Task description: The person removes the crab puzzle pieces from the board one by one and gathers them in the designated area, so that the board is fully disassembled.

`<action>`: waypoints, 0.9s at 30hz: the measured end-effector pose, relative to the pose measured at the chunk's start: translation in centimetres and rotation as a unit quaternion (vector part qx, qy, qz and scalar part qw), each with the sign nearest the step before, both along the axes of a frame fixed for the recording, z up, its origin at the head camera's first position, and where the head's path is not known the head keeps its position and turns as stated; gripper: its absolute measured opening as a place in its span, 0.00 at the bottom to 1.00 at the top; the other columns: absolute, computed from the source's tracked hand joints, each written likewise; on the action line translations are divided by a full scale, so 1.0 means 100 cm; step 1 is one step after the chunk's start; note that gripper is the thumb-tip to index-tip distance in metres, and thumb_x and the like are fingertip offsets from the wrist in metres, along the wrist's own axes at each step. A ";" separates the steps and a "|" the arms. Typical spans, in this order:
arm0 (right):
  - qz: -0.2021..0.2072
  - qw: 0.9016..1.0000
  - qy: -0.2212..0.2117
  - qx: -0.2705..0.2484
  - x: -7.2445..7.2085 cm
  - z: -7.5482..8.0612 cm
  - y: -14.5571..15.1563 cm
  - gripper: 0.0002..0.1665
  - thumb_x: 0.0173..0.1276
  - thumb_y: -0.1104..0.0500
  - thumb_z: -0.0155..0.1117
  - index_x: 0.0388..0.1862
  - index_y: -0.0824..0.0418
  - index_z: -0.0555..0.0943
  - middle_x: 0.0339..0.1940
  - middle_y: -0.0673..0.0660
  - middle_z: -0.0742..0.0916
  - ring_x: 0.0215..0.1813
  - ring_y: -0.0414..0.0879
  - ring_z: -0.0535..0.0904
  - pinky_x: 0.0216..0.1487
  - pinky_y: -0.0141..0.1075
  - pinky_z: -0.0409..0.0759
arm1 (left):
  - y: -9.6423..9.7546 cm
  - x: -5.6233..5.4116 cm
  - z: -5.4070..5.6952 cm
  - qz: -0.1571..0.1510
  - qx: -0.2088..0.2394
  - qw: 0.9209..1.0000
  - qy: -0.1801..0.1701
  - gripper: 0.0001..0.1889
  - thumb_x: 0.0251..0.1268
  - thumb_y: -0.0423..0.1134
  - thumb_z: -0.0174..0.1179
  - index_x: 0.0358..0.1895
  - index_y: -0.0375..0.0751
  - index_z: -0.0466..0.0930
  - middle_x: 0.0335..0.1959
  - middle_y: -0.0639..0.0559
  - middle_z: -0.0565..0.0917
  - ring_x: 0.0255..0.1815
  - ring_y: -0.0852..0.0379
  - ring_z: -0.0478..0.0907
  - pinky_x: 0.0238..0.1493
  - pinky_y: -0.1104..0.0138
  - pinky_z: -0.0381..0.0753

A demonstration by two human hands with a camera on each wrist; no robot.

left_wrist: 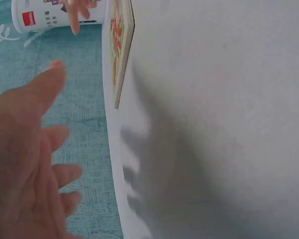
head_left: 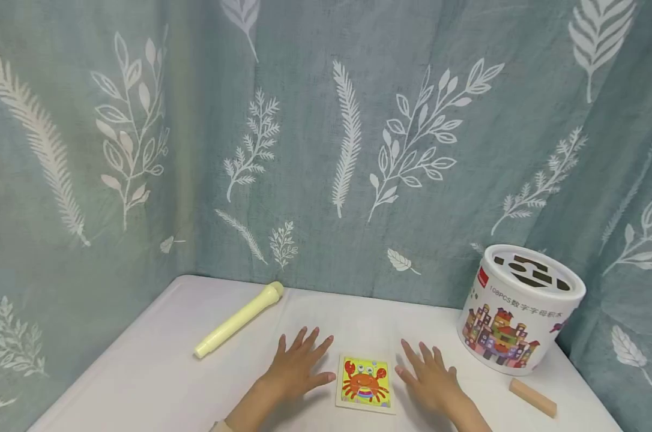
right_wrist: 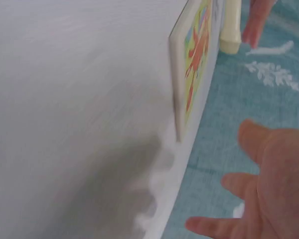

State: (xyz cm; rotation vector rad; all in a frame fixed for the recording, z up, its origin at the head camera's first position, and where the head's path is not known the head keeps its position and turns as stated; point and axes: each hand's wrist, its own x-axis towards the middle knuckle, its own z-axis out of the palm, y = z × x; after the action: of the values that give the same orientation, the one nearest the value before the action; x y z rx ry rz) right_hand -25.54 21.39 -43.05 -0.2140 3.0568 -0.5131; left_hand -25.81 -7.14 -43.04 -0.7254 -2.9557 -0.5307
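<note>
Crab picture board [head_left: 365, 384]: I have it lying flat at the lower middle of the head frame, square, pale border, red crab on a yellow ground, crab upright from my view. It sits between the two hands, apart from both.

Left hand [head_left: 299, 367] just left of the board, fingers spread wide, palm down, thumb pointing toward the board's left edge. Right hand [head_left: 431, 378] just right of it, fingers also spread wide, thumb toward the board's right edge.

On my left wrist view the board shows near edge-on at the top, left of centre, with the hand at lower left and its shadow on the white table [head_left: 169, 360]. On my right wrist view the board is at upper middle, hand at lower right, shadow at the bottom.

Further out in the head frame: pale yellow stick [head_left: 236, 323] with a rounded knob, slanting, left of centre, beyond the left hand. White bucket [head_left: 512, 324] at right, lid with cut-out shapes, printed "108PCS" over a colourful block castle. Wooden block [head_left: 533, 397] at lower right, lying near the bucket's base. Blue-green curtain [head_left: 310, 138] with white leaf prints fills the upper frame.
</note>
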 end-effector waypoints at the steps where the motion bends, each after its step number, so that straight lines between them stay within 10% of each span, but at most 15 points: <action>1: 0.002 1.000 0.017 0.003 -0.002 0.002 -0.003 0.36 0.68 0.37 0.45 0.71 0.50 0.58 0.67 0.69 0.66 0.68 0.71 0.55 0.56 0.74 0.51 | 0.001 0.000 0.002 -0.011 -0.001 1.000 -0.017 0.36 0.60 0.64 0.49 0.70 0.53 0.57 0.72 0.41 0.56 0.73 0.37 0.48 0.63 0.33 0.45; 5: 0.042 0.996 0.075 0.006 -0.011 0.004 -0.019 0.32 0.67 0.45 0.54 0.67 0.54 0.65 0.48 0.59 0.76 0.50 0.53 0.70 0.44 0.52 0.72 | 0.007 0.002 0.003 -0.063 -0.017 0.995 -0.071 0.37 0.58 0.63 0.51 0.70 0.56 0.57 0.73 0.44 0.55 0.74 0.40 0.47 0.65 0.37 0.48; 9: 0.112 0.990 0.085 -0.009 -0.019 -0.001 -0.036 0.27 0.65 0.52 0.58 0.62 0.56 0.71 0.34 0.52 0.71 0.36 0.43 0.63 0.33 0.34 0.64 | 0.012 0.006 0.001 -0.096 -0.039 0.990 -0.093 0.36 0.56 0.64 0.52 0.69 0.60 0.58 0.73 0.46 0.55 0.74 0.43 0.48 0.66 0.38 0.50; 19: 0.238 0.969 0.030 -0.060 -0.035 -0.008 -0.050 0.17 0.67 0.60 0.55 0.56 0.54 0.73 0.30 0.48 0.69 0.32 0.39 0.63 0.32 0.29 0.64 | 0.017 0.004 -0.005 -0.134 -0.056 0.985 -0.088 0.27 0.63 0.58 0.49 0.67 0.65 0.61 0.73 0.45 0.55 0.73 0.44 0.52 0.64 0.41 0.57; 27: 0.245 0.968 -0.003 -0.044 -0.041 -0.008 -0.059 0.17 0.67 0.62 0.54 0.54 0.49 0.73 0.33 0.48 0.73 0.35 0.39 0.66 0.38 0.33 0.72 | 0.015 0.004 -0.010 -0.137 -0.026 0.986 -0.089 0.27 0.63 0.57 0.49 0.66 0.65 0.62 0.73 0.44 0.55 0.73 0.44 0.51 0.64 0.37 0.52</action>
State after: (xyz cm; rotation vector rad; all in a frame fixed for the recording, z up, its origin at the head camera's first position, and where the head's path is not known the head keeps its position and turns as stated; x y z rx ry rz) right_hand -29.68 15.46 -43.83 -0.9353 2.8157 -0.6030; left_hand -25.42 -5.67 -44.05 -1.1591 -3.0606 -0.5627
